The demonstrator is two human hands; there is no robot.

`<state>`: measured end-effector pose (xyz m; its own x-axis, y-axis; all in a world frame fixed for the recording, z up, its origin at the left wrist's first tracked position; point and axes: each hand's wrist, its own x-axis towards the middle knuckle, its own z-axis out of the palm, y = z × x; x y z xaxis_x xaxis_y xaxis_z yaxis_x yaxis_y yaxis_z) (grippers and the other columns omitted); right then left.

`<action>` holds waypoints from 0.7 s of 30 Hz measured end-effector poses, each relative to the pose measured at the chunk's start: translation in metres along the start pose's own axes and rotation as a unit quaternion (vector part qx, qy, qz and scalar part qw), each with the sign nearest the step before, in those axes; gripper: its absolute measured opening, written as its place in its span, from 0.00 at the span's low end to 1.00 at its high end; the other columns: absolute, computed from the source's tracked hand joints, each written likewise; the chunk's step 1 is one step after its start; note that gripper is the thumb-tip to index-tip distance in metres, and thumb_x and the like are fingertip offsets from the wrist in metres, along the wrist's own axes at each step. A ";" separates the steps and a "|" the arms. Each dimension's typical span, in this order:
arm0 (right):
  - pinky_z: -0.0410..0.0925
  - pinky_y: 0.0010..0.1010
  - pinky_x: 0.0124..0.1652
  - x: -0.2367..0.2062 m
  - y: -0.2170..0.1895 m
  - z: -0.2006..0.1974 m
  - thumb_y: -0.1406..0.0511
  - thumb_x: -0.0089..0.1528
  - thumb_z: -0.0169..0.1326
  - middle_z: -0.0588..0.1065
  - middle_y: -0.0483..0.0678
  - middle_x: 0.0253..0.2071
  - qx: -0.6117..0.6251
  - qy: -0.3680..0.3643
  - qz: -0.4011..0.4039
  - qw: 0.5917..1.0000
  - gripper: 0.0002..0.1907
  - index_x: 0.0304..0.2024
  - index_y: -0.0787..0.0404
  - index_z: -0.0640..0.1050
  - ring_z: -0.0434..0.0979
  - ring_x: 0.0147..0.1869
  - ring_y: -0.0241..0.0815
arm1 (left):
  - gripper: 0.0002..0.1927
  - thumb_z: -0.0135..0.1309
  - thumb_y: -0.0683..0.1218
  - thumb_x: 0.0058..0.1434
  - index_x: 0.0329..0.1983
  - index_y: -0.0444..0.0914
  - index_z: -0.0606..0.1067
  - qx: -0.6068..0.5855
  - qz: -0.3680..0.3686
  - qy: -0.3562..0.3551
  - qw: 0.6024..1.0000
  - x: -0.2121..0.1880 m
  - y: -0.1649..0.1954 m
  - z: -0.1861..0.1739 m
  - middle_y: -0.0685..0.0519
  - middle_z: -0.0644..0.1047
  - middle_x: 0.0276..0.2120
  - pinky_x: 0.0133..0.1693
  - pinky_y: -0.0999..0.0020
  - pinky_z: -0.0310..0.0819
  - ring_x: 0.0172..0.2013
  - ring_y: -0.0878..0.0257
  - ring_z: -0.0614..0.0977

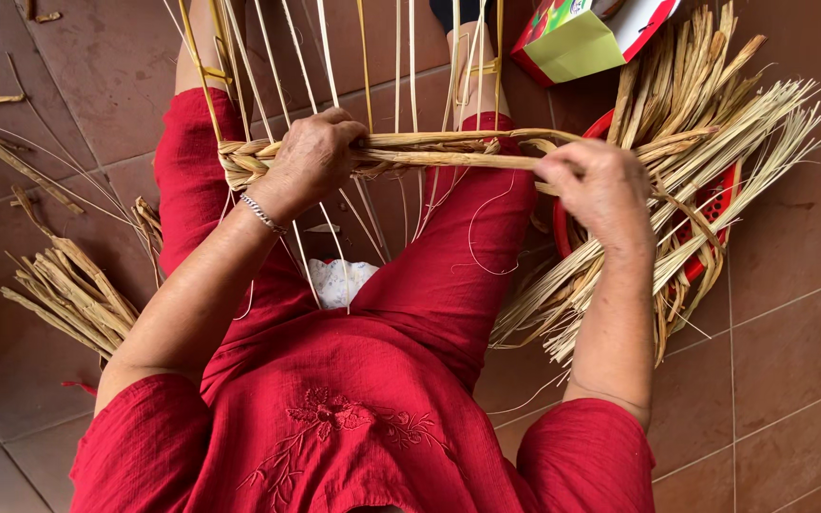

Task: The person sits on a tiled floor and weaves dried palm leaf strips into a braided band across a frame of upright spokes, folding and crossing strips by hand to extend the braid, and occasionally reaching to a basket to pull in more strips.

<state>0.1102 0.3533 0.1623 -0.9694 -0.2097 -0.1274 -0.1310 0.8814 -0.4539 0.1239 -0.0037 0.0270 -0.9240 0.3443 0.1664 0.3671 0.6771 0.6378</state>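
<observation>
Clamping the plaited straw band [401,152] at two places, the person's hands keep it stretched across the lap. The left hand [311,161] has its grip closed over the band close to the braided end [244,161], fingers curled over the top. The right hand [601,185] has its grip pinched shut on the loose strands at the band's other end, where they are not yet plaited. The band's long axis runs level from one hand to the other, crossing in front of the thin upright stakes [334,57], of which about a dozen show. Measured from the band, the right hand is nearer to the supply: a large sheaf of straw [715,142] fans out just beyond it, lying over one red basket [715,204]. One coloured cardboard box [586,33] sits above the band on the right. One smaller bundle of stalks [73,285] lies on the tiled floor [791,380] below the band, on the left.
</observation>
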 end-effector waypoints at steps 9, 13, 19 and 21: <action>0.48 0.62 0.61 0.072 -0.069 0.024 0.63 0.60 0.68 0.70 0.59 0.52 -0.224 0.512 -0.278 0.782 0.15 0.49 0.53 0.83 0.62 0.58 0.63 | 0.08 0.52 0.45 0.73 0.46 0.34 0.74 -0.038 -0.172 -0.065 0.982 0.016 0.011 0.002 0.47 0.79 0.29 0.28 0.56 0.81 0.25 0.53 0.82; 0.76 0.36 0.46 0.098 -0.098 0.094 0.74 0.66 0.61 0.80 0.48 0.40 0.147 0.234 -0.332 0.902 0.05 0.43 0.61 0.80 0.81 0.47 0.42 | 0.17 0.52 0.37 0.62 0.53 0.28 0.65 -0.059 -0.127 0.099 0.985 0.013 0.002 0.005 0.46 0.77 0.18 0.31 0.50 0.75 0.21 0.47 0.79; 0.75 0.20 0.18 0.129 -0.084 0.166 0.69 0.69 0.46 0.81 0.53 0.50 0.284 -0.167 0.029 0.944 0.19 0.63 0.66 0.69 0.83 0.23 0.33 | 0.07 0.51 0.41 0.71 0.48 0.33 0.68 -0.014 -0.247 0.023 0.969 0.030 -0.001 0.022 0.42 0.78 0.22 0.25 0.53 0.75 0.22 0.47 0.82; 0.73 0.22 0.17 0.136 -0.077 0.170 0.69 0.70 0.44 0.76 0.52 0.56 0.320 -0.190 0.054 0.927 0.22 0.67 0.65 0.65 0.82 0.22 0.34 | 0.05 0.48 0.41 0.70 0.45 0.35 0.72 0.036 -0.244 -0.078 0.966 0.037 -0.001 0.026 0.43 0.79 0.25 0.26 0.55 0.78 0.26 0.50 0.84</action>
<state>0.0242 0.1846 0.0302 -0.8109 -0.3751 -0.4492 0.2306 0.5007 -0.8343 0.0923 0.0258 0.0129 -0.9635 0.0627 -0.2601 -0.0966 0.8250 0.5568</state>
